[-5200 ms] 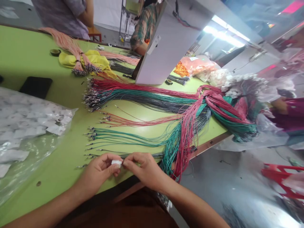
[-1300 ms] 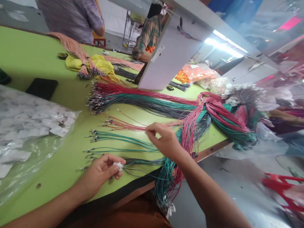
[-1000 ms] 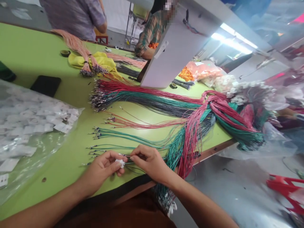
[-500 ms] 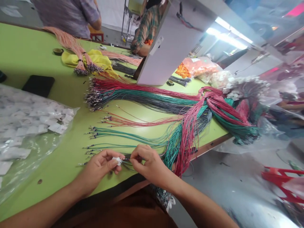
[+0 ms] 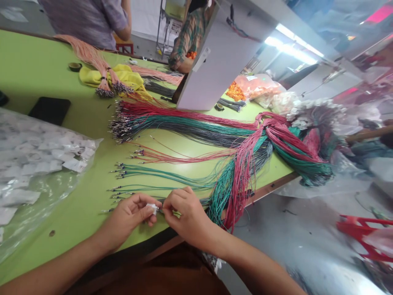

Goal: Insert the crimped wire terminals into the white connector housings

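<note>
A small white plastic connector housing point(image 5: 152, 208) is pinched between the thumb and fingers of my left hand point(image 5: 130, 217). Close beside it on the right, my right hand point(image 5: 186, 215) is closed in a pinch on a thin wire, whose end is at the housing; my fingertips cover most of it. Just beyond my hands, loose green wires point(image 5: 166, 175) with metal terminals at their left ends lie on the table. Farther off are loose red wires point(image 5: 178, 159) and a thick bundle of red, green and black wires point(image 5: 187, 123).
A clear bag of white housings point(image 5: 39, 164) lies at the left on the green table point(image 5: 101, 172). Wires hang over the table's edge at right. A grey upright panel point(image 5: 211, 61), a yellow cloth point(image 5: 123, 78) and pink wire bundles point(image 5: 89, 55) stand or lie farther back. Two people are beyond.
My right hand has moved slightly left, bringing its pinched fingertips up close to the white housing. My left hand keeps its hold and has barely moved.
</note>
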Available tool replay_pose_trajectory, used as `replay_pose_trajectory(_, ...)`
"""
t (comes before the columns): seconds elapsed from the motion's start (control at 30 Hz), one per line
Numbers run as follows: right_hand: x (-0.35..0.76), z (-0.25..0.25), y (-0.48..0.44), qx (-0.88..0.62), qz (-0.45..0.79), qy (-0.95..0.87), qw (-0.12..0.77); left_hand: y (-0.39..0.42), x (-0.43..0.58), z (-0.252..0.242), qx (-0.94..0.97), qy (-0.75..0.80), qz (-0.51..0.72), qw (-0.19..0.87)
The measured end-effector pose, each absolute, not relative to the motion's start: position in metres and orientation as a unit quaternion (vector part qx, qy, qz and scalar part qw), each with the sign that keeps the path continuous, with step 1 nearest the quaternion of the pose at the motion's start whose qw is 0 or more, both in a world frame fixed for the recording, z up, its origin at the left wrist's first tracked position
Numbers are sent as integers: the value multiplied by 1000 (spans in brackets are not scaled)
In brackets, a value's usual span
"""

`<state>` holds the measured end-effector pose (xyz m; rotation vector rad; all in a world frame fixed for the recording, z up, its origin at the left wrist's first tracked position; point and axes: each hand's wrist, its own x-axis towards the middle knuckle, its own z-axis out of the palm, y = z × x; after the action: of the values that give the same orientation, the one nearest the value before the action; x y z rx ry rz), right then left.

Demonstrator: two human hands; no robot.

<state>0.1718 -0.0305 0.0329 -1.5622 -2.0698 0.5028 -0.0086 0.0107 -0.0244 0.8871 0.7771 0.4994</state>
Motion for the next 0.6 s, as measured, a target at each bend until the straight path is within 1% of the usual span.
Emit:
replay_pose_trajectory(0.27, 163, 20, -32, -563, 178, -765, 257, 12, -7, -23, 421, 371, 229, 796)
replay_pose_trajectory(0.37, 165, 22, -32, -572, 224, -735, 286, 11, -8, -22, 423, 367, 226, 797)
replay_pose_trajectory(0.43, 178, 32, -35, -568, 320, -695, 303, 9, -9, -22, 420, 355, 237, 801)
replay_pose_trajectory(0.5, 204, 44, -46, -525, 483, -638, 290, 8, -11, -22, 420, 335, 255, 804)
replay_pose_trajectory(0.57, 234, 55, -65, -428, 676, -552, 234, 7, -11, -22, 433, 316, 265, 802)
replay_pose_trajectory(0.6, 248, 57, -75, -398, 751, -489, 197, 7, -11, -21, 446, 307, 264, 798)
